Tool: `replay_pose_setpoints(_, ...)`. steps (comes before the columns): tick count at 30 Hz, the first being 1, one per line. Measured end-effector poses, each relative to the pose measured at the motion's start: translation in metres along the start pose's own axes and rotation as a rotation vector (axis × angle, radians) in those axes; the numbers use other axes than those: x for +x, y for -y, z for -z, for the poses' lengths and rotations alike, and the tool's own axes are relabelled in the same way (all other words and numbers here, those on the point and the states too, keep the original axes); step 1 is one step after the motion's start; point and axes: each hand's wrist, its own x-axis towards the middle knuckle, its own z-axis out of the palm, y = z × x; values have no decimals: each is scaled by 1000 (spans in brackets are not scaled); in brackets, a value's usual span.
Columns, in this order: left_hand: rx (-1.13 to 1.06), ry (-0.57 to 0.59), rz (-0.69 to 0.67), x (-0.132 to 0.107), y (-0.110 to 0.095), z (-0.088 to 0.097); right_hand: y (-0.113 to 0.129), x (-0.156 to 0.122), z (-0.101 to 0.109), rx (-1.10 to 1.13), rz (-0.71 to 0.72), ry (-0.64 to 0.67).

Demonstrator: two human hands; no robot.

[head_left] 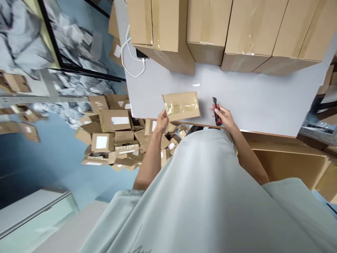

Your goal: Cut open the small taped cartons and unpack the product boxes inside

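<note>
A small flat cardboard box point(181, 105), sealed with clear tape, lies near the front edge of the white table point(252, 98). My left hand point(162, 121) grips its near left corner with the fingers closed on it. My right hand point(223, 116) is to the right of the box, closed round a red and black utility knife point(217, 111) that rests on the table, its tip pointing away from me. A gap of bare table lies between the knife and the box.
Several large taped cardboard boxes point(207, 31) stand along the back of the table. A white cable point(131, 52) loops at the back left. A heap of small labelled boxes point(113, 140) covers the floor at the left. Another big box point(289, 161) sits at the lower right.
</note>
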Motion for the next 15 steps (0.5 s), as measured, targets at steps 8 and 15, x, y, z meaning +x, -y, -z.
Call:
replay_pose_setpoints(8, -5, 43, -23, 10, 10, -82, 50, -7, -26, -80, 175, -123)
replay_pose_setpoints(15, -80, -1, -183, 41, -8, -99, 69, -17, -14, -289, 246, -308)
